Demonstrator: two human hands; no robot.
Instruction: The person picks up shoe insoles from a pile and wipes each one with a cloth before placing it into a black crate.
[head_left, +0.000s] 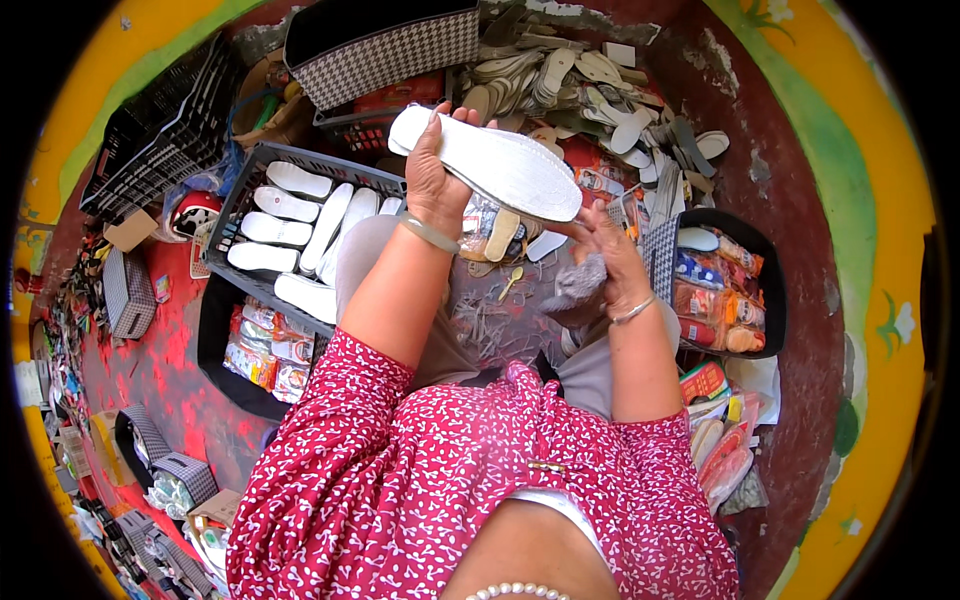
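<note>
One white insole (500, 165) is grasped near its left end by the left hand (440, 185), held up and slanted down toward the right hand (614, 250). At its lower tip the right hand's fingers are placed close, partly outstretched; whether the insole is touched by them cannot be told. A grey fuzzy wad (577, 285) is seen by the right palm, though how firmly it is gripped cannot be made out.

As the insole seems to be supported mainly at one end, it could be twisted out of the left hand if its far tip were pushed hard. Its pale face could be smudged by the wad, should any dirt be carried there. If either were dropped, it could be soiled or tangled among the loose scraps (478, 320) strewn below. By a stray swing of the left elbow, the white insoles (275, 229) laid out in the dark crate (335, 163) could be knocked askew, and among the jumbled pile of insoles (600, 68) beyond, a fallen one could easily be lost
</note>
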